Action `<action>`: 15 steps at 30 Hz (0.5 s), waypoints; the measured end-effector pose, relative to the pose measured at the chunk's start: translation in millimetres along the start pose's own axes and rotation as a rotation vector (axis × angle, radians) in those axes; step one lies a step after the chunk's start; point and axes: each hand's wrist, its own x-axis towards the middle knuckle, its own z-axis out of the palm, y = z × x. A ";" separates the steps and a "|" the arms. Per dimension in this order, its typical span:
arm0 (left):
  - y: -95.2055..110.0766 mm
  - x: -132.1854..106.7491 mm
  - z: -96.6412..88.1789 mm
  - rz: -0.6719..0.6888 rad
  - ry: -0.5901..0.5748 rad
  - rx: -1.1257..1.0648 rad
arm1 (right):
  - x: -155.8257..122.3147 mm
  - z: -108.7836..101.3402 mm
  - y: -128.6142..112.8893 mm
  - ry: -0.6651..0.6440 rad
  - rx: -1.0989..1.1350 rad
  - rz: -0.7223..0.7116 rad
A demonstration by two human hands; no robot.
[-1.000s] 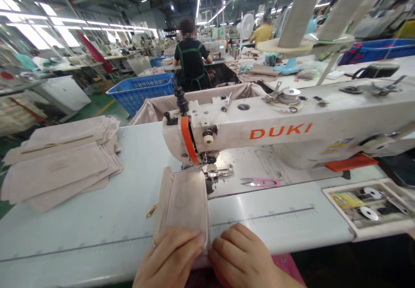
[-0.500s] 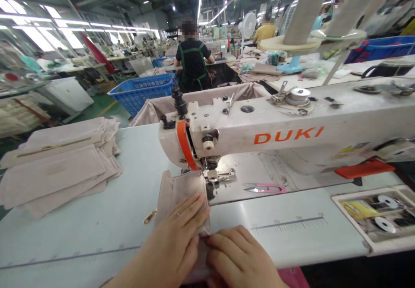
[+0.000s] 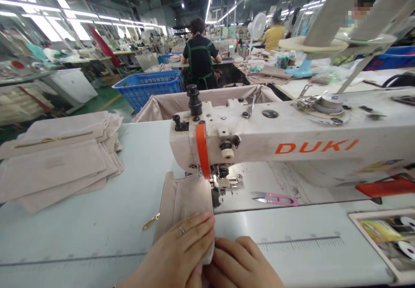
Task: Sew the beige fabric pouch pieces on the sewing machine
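A beige fabric piece (image 3: pixel 193 195), layered and pouch-like, lies with its far end at the presser foot (image 3: pixel 223 182) of the white sewing machine (image 3: pixel 246 139). A small gold zipper pull (image 3: pixel 151 222) sticks out on its left side. My left hand (image 3: pixel 181 249), with a ring on one finger, rests flat on the fabric near its right edge, fingers stretched out together. Beside it, my right hand (image 3: pixel 243 262) has its fingers curled at the near right edge and grips the fabric. The right fingertips are partly hidden.
Stacked beige fabric pieces (image 3: pixel 58 162) lie on the left. Pink-handled thread snips (image 3: pixel 275 198) rest right of the presser foot. A tray (image 3: pixel 369 232) with bobbins is at the right edge. Behind the machine are a blue basket (image 3: pixel 149 87) and a seated co-worker (image 3: pixel 199 55).
The view has shifted, so the machine appears farther right. My left hand has slid back towards me along the fabric, uncovering a small label. My right hand stays at the edge.
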 end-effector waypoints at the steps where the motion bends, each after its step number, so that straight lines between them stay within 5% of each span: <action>1: -0.9 1.1 -1.6 -0.004 0.012 0.001 | -0.2 0.7 0.6 0.000 -0.006 0.002; 9: 5.0 13.9 -32.7 -0.043 -0.146 0.026 | 0.8 -4.3 0.3 0.008 -0.018 0.009; 15: 14.5 -16.1 -16.9 -0.024 -0.053 -0.066 | -1.2 -18.2 -1.9 -0.035 0.069 0.017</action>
